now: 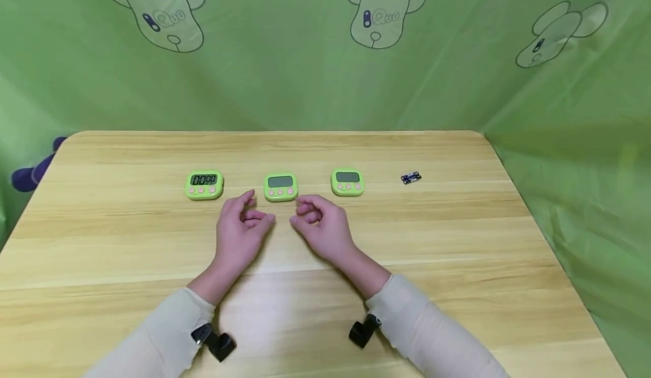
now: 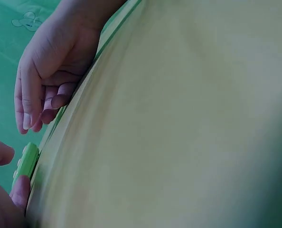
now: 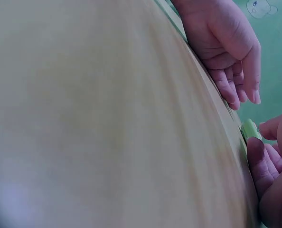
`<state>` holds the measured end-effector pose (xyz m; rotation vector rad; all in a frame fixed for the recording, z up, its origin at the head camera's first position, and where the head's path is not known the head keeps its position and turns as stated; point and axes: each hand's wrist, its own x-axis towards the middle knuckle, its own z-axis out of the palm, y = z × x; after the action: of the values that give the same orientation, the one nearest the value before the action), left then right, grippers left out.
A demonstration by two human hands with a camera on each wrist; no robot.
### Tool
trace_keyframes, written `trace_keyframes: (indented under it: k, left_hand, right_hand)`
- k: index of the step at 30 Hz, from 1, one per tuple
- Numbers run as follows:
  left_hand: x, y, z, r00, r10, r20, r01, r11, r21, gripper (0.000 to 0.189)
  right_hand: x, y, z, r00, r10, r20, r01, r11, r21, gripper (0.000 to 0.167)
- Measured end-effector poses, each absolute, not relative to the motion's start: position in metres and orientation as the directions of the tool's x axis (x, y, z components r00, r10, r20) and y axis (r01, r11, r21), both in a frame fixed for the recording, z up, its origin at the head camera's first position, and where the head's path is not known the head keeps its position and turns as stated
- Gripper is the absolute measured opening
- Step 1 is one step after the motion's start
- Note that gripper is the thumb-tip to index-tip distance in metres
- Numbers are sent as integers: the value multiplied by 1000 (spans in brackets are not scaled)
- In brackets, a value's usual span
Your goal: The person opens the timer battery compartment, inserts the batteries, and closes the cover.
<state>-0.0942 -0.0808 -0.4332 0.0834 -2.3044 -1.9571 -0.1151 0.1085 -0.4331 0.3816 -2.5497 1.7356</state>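
Observation:
Three green digital timers lie in a row on the wooden table: a left timer with digits on its screen, a middle timer and a right timer, both with blank screens. Just left of the middle timer and in front of it, my left hand rests with loosely bent fingers, holding nothing. My right hand mirrors it on the other side, fingertips close to the middle timer's lower right corner; whether they touch it I cannot tell. In the left wrist view a green timer shows edge-on between the hands.
Two small dark batteries lie side by side right of the timers. A green curtain with printed mouse-like heads hangs behind the table. Something purple shows beyond the table's left edge.

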Motion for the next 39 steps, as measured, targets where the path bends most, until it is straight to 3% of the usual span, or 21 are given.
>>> trace_keyframes:
  k: [13,22,31,39]
  left_hand:
    - [-132,-91,-430,-997,-74,30,-1,386,922,70]
    - [-139,-92,-433,-999,-37,18,5,340,941,50]
    - [-132,-91,-441,-991,-93,92,55,342,938,45]
    - [-117,-89,-441,-990,-101,99,78,191,978,52]
  right_hand:
    - [-147,97,-428,-984,-129,121,-169,498,-851,53]
    - [-155,91,-425,-993,-105,52,-109,660,-743,48]
    - [-145,95,-428,-994,-97,43,-85,477,-875,45]
    - [-130,100,-432,-990,-92,109,-136,370,-919,42]
